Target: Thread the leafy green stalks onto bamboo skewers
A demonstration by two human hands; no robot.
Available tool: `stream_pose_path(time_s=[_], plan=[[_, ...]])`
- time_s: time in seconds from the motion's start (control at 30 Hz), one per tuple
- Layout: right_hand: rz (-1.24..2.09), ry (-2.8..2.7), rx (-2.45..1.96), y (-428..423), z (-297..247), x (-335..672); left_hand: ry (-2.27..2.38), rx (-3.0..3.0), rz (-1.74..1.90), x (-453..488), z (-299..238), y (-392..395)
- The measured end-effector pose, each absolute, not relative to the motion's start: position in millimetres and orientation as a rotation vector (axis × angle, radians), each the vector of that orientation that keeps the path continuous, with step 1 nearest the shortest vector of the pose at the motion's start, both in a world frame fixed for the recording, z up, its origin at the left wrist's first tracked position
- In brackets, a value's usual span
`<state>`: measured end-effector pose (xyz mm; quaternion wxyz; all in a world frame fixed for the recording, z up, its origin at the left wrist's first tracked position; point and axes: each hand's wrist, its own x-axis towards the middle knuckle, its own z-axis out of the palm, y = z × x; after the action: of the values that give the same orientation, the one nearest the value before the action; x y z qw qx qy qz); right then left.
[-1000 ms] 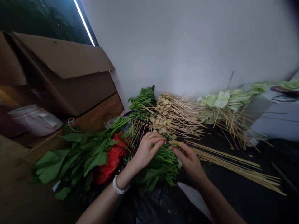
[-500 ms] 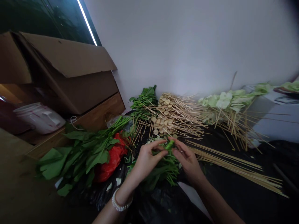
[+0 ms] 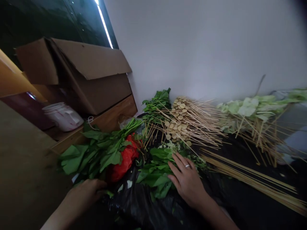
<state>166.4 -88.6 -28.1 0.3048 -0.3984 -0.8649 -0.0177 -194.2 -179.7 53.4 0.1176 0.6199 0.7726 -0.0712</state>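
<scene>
greens point(image 3: 157, 174) beside red bag point(image 3: 128, 159) (contents unclear)

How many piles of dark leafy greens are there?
3: a left pile by the red bag, a front pile by the right hand, and a back pile beside the skewered slices. More greens may be hidden underneath.

The work surface point(image 3: 140, 209) is black plastic. Leafy greens point(image 3: 154, 175) lie on it, slice-tipped skewers point(image 3: 180, 118) at their one o'clock, bare sticks point(image 3: 254, 182) at three, red bag point(image 3: 125, 161) at ten.
</scene>
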Motion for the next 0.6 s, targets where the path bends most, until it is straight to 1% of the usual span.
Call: stream_pose_path(time_s=[0.07, 0.13, 0.2, 0.3, 0.37, 0.47, 0.6], plan=[[-0.094, -2.301, -1.081, -86.6, -35.1, 165.5, 2.192, 1.799, -0.202, -191.4, 58.8, -179.1], [-0.112, -2.294, -1.101, -85.3, -40.0, 165.1, 2.057, 1.879, -0.072, -183.7, 71.9, -163.9], [-0.12, -2.296, -1.105, -85.2, -42.3, 164.9, 1.963, 1.994, 0.098, -176.4, 87.2, -132.3], [-0.134, -2.316, -1.105, -86.1, -43.0, 164.4, 2.014, 2.074, 0.25, -174.3, 102.8, -59.3], [-0.14, -2.323, -1.11, -86.3, -43.7, 163.7, 2.235, 2.017, 0.183, -178.7, 103.6, -4.5], [-0.142, -2.299, -1.12, -84.9, -46.0, 162.6, 2.423, 1.879, 0.121, -187.4, 90.0, 62.8], [-0.142, -2.291, -1.132, -82.5, -48.4, 161.7, 2.517, 1.705, -0.007, -197.2, 62.2, 105.4]])
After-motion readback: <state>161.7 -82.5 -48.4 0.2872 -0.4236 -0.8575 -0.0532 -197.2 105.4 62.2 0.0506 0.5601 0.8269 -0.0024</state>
